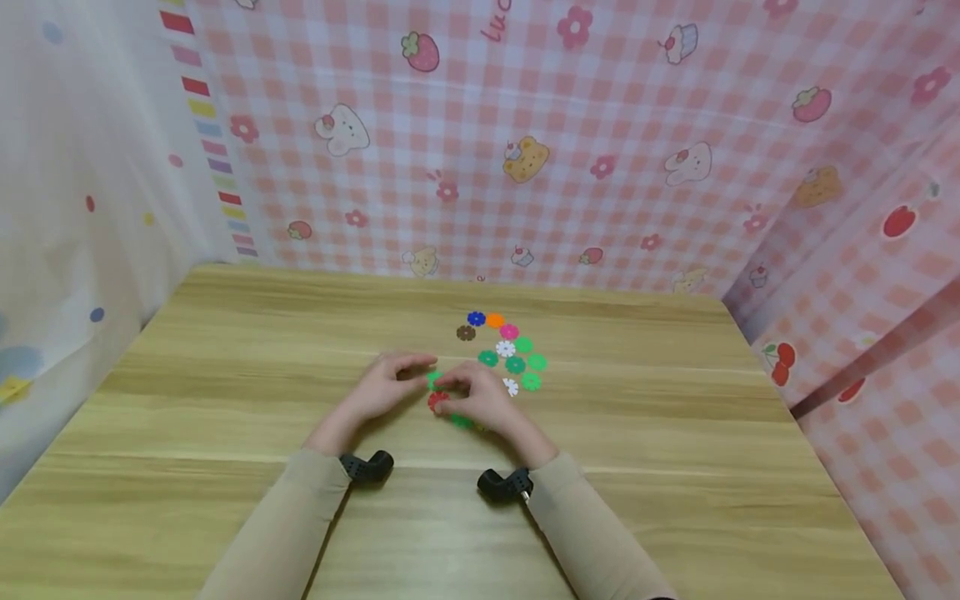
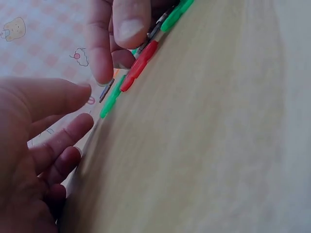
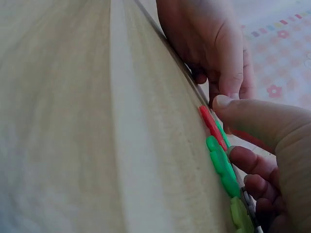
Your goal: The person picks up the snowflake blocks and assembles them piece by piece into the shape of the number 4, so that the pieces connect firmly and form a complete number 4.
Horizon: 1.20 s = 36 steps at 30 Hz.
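Flat, notched flower-shaped plastic discs lie on the wooden table in a loose cluster. My right hand (image 1: pixel 480 396) reaches over the near part of it, thumb and fingers apart and loosely bent. Its thumb tip is close by the red disc (image 1: pixel 435 402). At the left side of the cluster my left hand (image 1: pixel 387 383) has its fingers extended beside a green disc (image 1: pixel 432 380), nothing held between them. The right wrist view shows another green disc (image 3: pixel 223 165) and a yellow-green disc (image 3: pixel 239 213) below the right fingers. Part of the cluster is hidden under the right hand.
Farther back lie blue (image 1: pixel 476 318), orange (image 1: pixel 495 321), pink (image 1: pixel 509 332) and brown (image 1: pixel 466 333) discs, with white (image 1: pixel 506 349) and several green ones nearer. A pink checked cloth (image 1: pixel 480 167) hangs behind the table (image 1: pixel 225 350).
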### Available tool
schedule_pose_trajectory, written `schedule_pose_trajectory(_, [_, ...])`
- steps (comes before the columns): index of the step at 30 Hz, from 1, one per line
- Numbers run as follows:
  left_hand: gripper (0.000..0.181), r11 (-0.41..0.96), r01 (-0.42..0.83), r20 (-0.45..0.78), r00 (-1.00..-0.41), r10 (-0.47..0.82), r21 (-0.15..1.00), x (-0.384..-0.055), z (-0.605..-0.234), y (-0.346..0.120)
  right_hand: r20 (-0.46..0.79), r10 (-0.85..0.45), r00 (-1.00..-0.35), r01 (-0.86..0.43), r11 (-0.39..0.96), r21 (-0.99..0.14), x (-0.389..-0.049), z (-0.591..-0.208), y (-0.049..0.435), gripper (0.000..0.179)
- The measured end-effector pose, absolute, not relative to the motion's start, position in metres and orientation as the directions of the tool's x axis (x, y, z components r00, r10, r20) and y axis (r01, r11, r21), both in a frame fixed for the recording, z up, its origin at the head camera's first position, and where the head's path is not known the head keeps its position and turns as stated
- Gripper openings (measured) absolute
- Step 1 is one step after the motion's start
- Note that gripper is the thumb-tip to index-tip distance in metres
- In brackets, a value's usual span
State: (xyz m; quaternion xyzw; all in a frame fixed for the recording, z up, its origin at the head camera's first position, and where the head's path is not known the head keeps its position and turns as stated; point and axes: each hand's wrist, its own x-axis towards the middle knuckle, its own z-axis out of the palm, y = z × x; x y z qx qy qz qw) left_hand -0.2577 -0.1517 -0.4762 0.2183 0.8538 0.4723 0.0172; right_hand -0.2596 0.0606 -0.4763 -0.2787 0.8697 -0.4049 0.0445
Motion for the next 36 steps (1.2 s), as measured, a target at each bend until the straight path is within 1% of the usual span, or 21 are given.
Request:
schedule_pose_trajectory(5, [0.037, 0.531, 0.379, 0.178, -0.903, 0.391, 0.758, -0.2559, -0.4759, -0.1501, 0.144, -0.535, -0.832, -0.471, 0.547, -0.692, -0.2570, -0.4760, 0.0616, 0.032])
schedule_pose_trajectory(12, [0.040, 0.584, 0.364, 0.146, -0.910, 0.387, 0.725, -0.2528, -0.4757, -0.1489, 0.134, -0.552, -0.823, -0.490, 0.570, -0.660, -0.2546, -0.4743, 0.0619, 0.033])
schedule_pose_trajectory(25, [0.040, 0.634, 0.395, 0.155, -0.903, 0.401, 0.665, -0.2509, -0.4730, -0.1453, 0.134, -0.546, -0.827, -0.476, 0.554, -0.683, -0.2541, -0.4740, 0.0629, 0.030])
schedule_pose_trajectory(36, [0.037, 0.649, 0.376, 0.146, -0.913, 0.380, 0.662, -0.2497, -0.4708, -0.1432, 0.144, -0.536, -0.832, -0.483, 0.569, -0.665, -0.2547, -0.4740, 0.0626, 0.026])
